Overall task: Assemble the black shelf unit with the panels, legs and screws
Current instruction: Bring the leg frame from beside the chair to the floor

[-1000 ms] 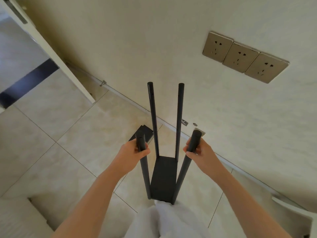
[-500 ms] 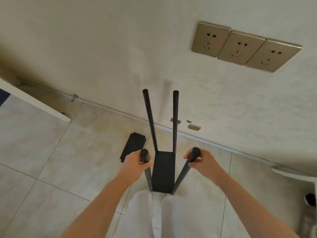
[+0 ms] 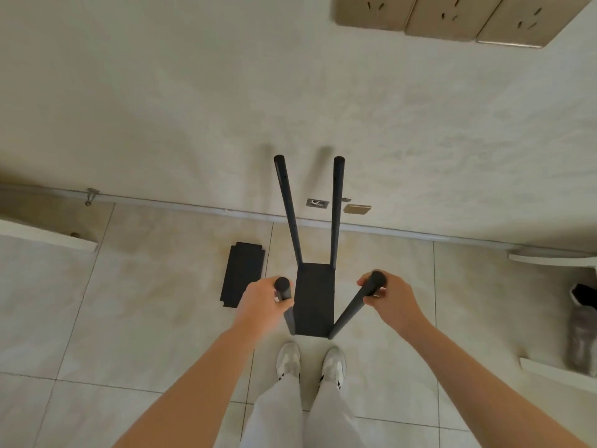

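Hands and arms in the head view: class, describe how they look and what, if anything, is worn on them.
The left hand and right hand are bare, without gloves. The left forearm and right forearm are bare too: no sleeves, watch or wristband in view.

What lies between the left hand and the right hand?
Head view: the fitted black panel shows, lower down, between the left hand on the near left leg and the right hand on the near right leg.

Shelf unit (image 3: pixel 315 299): matte black.
Loose panel (image 3: pixel 243 274): black.
Floor tiles (image 3: pixel 145 302): beige, faintly marbled, grey grout.
Wall (image 3: pixel 193 108): cream, mottled.
Sockets (image 3: pixel 442 17): brushed gold.
Trousers (image 3: pixel 281 415): white.
Shoes (image 3: pixel 288 360): white, black marks.
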Demonstrator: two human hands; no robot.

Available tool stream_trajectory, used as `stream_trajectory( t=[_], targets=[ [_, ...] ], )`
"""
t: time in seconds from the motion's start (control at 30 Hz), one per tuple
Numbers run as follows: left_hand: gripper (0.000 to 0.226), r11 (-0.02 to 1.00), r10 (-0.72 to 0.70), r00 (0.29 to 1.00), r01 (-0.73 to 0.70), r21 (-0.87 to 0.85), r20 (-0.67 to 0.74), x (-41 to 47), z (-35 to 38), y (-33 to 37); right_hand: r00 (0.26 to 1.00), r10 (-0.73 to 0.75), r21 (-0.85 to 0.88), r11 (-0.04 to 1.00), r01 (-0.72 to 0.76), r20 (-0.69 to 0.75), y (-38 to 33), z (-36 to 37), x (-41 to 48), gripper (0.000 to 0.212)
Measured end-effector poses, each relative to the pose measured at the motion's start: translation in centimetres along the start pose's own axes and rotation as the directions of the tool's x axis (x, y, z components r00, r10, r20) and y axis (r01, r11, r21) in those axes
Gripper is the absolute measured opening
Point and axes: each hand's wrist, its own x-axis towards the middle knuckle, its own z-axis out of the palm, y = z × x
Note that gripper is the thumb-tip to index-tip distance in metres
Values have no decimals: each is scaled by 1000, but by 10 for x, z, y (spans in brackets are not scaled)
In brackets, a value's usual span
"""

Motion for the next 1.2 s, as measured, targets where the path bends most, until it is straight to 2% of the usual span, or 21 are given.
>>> stream_trajectory(
  t=[0.17, 0.6, 0.87, 0.97, 1.2],
  targets=[
    [25, 1000, 0, 999, 0, 16, -37, 18, 32, -5, 998, 31, 44, 999, -28, -53, 28, 13, 20, 31],
    [29, 996, -22, 998, 16, -85, -66, 36, 89, -27, 993, 39, 76, 997, -31, -113, 73, 34, 48, 36],
    [31, 995, -38, 999, 37, -96, -16, 43, 107, -33, 993, 41, 32, 999, -37, -114, 87, 34, 52, 30],
    [34, 998, -41, 997, 45, -54, 66, 36, 114, -35, 994, 49, -19, 999, -51, -97, 98, 33, 49, 30],
    [48, 994, -100, 981, 106, -28, 167, 9, 134, -54, 1000, 13, -134, 991, -12, 8, 129, 38, 28, 32]
  ],
)
